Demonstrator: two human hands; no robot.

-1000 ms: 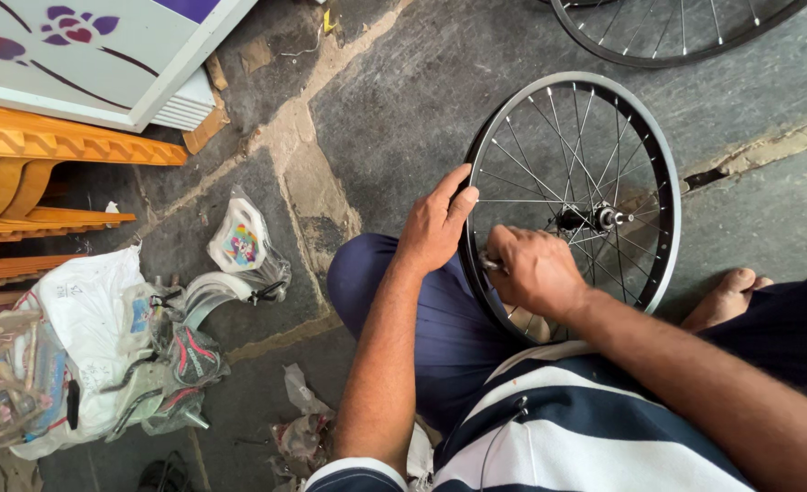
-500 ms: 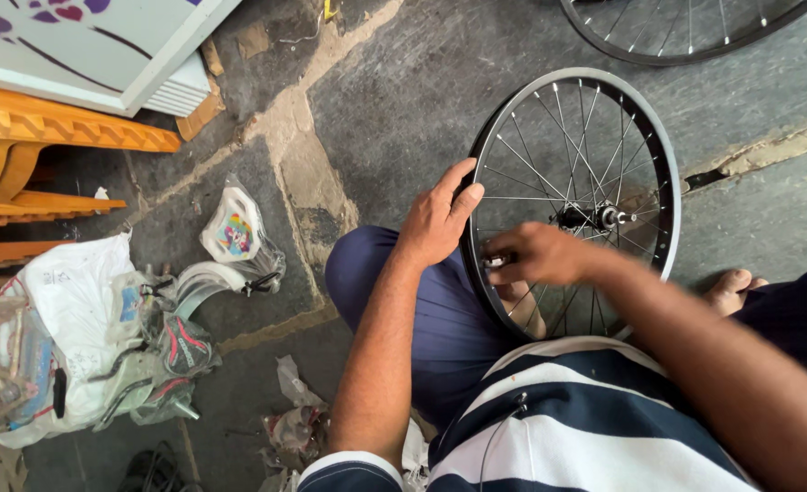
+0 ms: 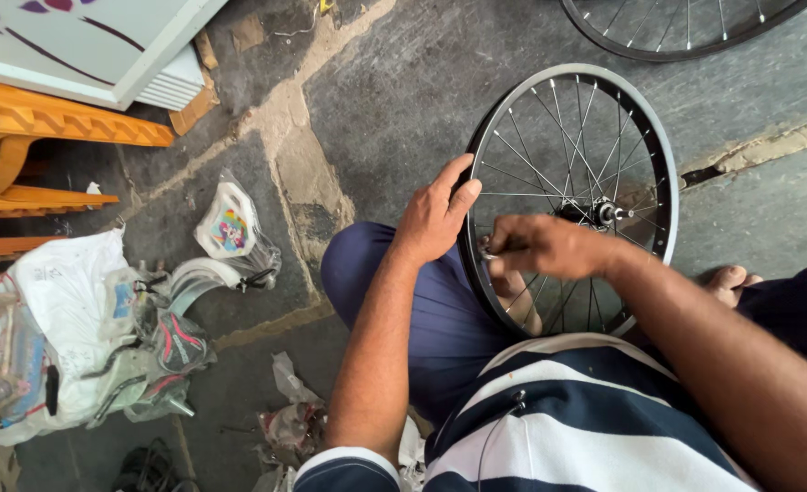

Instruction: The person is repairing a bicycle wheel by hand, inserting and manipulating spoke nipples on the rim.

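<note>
Black-rimmed and thin-spoked, the bicycle wheel (image 3: 572,196) stands upright on the stone floor (image 3: 394,82), leaning against the person's knee (image 3: 367,264). The left hand (image 3: 435,214) rests on the near-left rim, fingers lying loosely spread along it. The right hand (image 3: 545,246) is curled among the spokes just left of the hub (image 3: 599,214), its grip pinched on a small metal tool (image 3: 487,256). Far right lies a second wheel (image 3: 686,27). Left, plastic-wrapped parts (image 3: 139,328) sit near an orange wooden frame (image 3: 48,137).
</note>
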